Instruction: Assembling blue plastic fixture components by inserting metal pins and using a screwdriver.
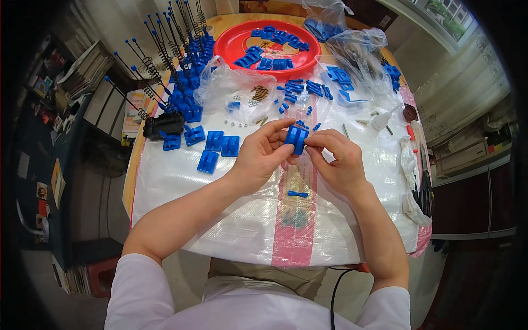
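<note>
Left fingers (pixel 278 126) grip the blue block (pixel 297 139) from its left side while right fingers (pixel 325 138) touch its right edge, pinching or not I cannot tell from here; I judge it light, stiff, smooth, best held by its sides, with blue parts (pixel 275 64) in the red tray (pixel 227 46) beyond the fingers.

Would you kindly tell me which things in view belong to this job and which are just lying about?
Likely in the work:
blue part, held in the left hand, right hand at its edge
blue bow-shaped piece
blue pieces in the red tray
brass-coloured pieces

Probably just lying about:
stacked books or papers
red stool
crumpled white thing
</note>
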A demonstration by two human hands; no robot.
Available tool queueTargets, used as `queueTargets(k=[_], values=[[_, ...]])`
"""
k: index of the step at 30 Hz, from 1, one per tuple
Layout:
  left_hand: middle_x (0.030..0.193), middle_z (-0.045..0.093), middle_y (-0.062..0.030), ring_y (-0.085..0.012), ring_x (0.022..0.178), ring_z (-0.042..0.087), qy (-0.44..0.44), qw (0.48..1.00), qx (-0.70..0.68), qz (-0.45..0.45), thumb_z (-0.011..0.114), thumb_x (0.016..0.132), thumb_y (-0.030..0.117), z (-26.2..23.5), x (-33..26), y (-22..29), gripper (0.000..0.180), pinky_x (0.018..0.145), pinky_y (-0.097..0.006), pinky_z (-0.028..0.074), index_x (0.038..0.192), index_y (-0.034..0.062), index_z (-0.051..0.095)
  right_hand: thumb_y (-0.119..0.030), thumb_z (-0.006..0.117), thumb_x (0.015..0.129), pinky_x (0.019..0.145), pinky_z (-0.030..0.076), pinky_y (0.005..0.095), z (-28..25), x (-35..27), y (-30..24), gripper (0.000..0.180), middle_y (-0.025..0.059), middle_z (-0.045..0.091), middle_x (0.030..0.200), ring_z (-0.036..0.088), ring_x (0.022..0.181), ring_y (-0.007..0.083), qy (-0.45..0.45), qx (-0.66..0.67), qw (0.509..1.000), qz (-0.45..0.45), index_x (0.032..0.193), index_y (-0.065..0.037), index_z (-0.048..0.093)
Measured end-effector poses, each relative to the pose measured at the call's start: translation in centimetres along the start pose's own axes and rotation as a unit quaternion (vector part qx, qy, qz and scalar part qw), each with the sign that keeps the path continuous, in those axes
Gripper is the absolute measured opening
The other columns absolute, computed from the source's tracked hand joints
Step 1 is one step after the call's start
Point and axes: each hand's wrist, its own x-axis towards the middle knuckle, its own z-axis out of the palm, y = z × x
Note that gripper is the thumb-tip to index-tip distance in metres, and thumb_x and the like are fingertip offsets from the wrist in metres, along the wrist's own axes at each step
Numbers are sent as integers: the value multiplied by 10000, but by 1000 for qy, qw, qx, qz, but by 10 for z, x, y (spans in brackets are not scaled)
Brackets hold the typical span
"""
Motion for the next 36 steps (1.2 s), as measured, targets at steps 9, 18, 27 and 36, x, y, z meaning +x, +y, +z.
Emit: queueTargets(k=[9, 18, 27, 36], values=[[1202, 647, -124, -156, 990, 668, 9, 999, 32, -5, 598, 966, -53, 1, -1, -4, 530, 798, -296, 566, 1472, -22, 440, -9, 766, 862, 685, 557, 341, 1, -3, 1, 153, 117, 724, 953, 714, 816, 240, -32, 33, 998, 50, 1003, -10, 706], [1177, 650, -123, -138, 954, 668, 7, 999, 27, -45, 607, 969, -45, -1, -1, -4, 486, 766, -282, 565, 1434, -22, 468, -35, 754, 850, 701, 572, 333, 4, -2, 1, 127, 124, 707, 1081, 722, 827, 232, -21, 8, 998, 54, 937, -17, 663], [1192, 584, -116, -176, 1022, 674, 30, 999, 35, -25, 609, 953, -74, 6, -3, 0, 411, 856, -308, 593, 1346, -16, 503, -6, 744, 793, 760, 572, 357, 8, -5, 12, 133, 136, 698, 1115, 719, 887, 273, -26, 51, 996, 70, 855, -8, 626], [945, 620, -101, -222, 852, 682, -84, 832, 514, 191, 755, 796, 81, 11, -21, 26, 254, 693, -357, 527, 1005, 39, 615, 16, 736, 795, 746, 608, 326, 2, -3, 21, 128, 135, 699, 1100, 719, 856, 226, 14, 56, 992, 112, 845, 13, 618]])
